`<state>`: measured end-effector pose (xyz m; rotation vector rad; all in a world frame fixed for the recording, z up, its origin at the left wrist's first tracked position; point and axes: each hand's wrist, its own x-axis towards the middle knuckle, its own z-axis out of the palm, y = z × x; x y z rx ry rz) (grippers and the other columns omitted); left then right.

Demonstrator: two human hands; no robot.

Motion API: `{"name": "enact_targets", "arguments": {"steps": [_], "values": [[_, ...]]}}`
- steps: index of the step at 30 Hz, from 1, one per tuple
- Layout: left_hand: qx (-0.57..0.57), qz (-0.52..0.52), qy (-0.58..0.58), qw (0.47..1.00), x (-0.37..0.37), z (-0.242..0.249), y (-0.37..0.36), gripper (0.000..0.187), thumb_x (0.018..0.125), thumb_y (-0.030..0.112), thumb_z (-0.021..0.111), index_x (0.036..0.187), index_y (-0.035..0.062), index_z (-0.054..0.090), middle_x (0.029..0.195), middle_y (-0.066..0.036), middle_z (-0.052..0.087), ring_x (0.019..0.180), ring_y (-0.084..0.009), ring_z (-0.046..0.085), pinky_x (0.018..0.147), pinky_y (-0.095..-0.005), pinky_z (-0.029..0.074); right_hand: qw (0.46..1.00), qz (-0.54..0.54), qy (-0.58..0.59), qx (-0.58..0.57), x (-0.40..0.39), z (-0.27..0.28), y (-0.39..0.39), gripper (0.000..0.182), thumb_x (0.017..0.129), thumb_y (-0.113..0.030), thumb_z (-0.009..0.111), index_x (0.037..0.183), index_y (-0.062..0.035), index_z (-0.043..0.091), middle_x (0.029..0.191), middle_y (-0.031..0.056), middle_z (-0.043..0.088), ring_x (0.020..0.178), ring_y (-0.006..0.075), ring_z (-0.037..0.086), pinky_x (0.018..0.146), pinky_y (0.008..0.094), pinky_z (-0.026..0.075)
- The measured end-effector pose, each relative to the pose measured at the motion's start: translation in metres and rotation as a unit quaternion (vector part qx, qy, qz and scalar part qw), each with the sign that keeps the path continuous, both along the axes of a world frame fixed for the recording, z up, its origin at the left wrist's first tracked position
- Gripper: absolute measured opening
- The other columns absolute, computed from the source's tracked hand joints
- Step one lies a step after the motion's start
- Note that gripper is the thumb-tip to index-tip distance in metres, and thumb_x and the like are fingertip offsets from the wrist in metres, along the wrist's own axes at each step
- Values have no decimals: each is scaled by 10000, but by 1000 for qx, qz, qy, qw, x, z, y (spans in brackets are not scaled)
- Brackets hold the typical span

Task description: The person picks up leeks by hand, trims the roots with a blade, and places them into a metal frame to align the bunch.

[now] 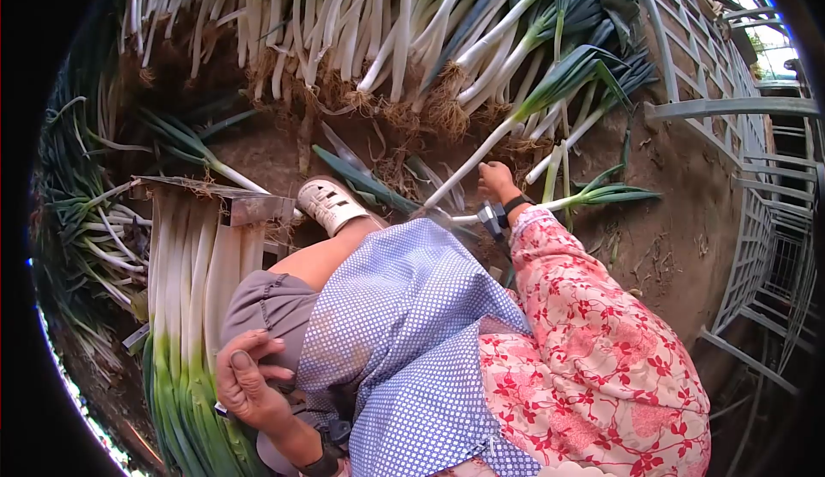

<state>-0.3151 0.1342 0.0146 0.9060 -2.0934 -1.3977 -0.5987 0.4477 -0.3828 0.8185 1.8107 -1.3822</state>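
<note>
My left hand is palm up with loosely bent fingers apart, holding nothing. It hovers over a bundle of trimmed leeks, white stems up and green leaves toward me, at the left. My right hand reaches out over the soil with its fingers curled. What they hold, if anything, is hidden. Just left of its fingertips a single leek lies slanted, its green top up and right. Another leek lies beneath my right wrist, its leaves pointing right.
Many rooted leeks lie in a pile across the back. More leafy leeks are at the left. A metal-topped stand adjoins the trimmed bundle. A metal rack stands at the right. My shoe rests near a loose leek.
</note>
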Motion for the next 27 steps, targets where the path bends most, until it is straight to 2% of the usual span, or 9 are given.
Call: {"name": "enact_targets", "arguments": {"steps": [3,6,10,11,14,16,20,25,27], "values": [[-12,5,-3,1000,-3,-1,2,316,979,198,410,951,-70,574,928,-172,610,681,-164,632,403,-173,460,998,19,15,59,-6,32,-33,515,827,-252,628,1235,-6,431,1120,157,515,925,273,556,698,419,524],[-24,16,-10,1000,-2,-3,2,310,976,197,412,960,-67,573,929,-170,611,677,-160,631,404,-171,459,996,-64,22,50,-17,-4,-45,560,811,-262,655,1247,5,426,1153,168,510,980,307,553,746,464,512],[-11,37,-16,999,0,-2,2,303,971,197,418,969,-64,572,930,-164,612,680,-155,630,401,-167,456,976,-202,78,39,-25,-16,-58,464,768,-296,711,1014,72,574,958,170,616,892,282,614,756,420,489],[-9,41,-17,999,0,-3,3,302,970,197,419,969,-64,572,932,-163,613,680,-154,630,400,-166,455,967,-147,180,104,-23,3,-61,398,739,-249,724,945,70,604,849,164,629,785,267,621,709,387,485],[-8,40,-21,999,3,-2,0,286,974,183,409,988,-57,565,925,-145,620,684,-136,629,399,-149,435,966,-160,200,-29,-40,-14,-61,276,695,-84,671,899,18,516,766,125,571,687,260,604,610,398,518],[1,46,-14,999,1,-2,1,278,970,175,414,985,-57,566,921,-142,622,684,-133,629,400,-148,432,936,-262,153,-179,-50,37,-60,358,726,-9,644,987,-32,400,793,132,536,594,289,597,495,424,507],[6,58,-7,998,0,-1,5,266,954,165,441,959,-60,584,904,-144,626,679,-138,632,407,-161,437,933,-260,240,-56,-84,60,-17,288,850,-175,626,980,-73,390,790,124,524,523,237,531,457,386,487],[51,63,22,996,8,-1,6,185,929,133,514,940,-11,630,862,-76,659,667,-99,635,442,-177,431,872,-187,239,-384,-108,150,-27,223,950,-238,470,793,-80,464,660,-4,445,518,102,407,454,262,337],[53,71,47,995,9,-3,6,179,932,149,518,928,19,641,817,-55,658,677,-91,646,461,-173,446,877,-182,346,-280,-83,217,-78,123,947,-196,480,889,-89,462,682,0,449,510,92,399,416,220,339]]}}
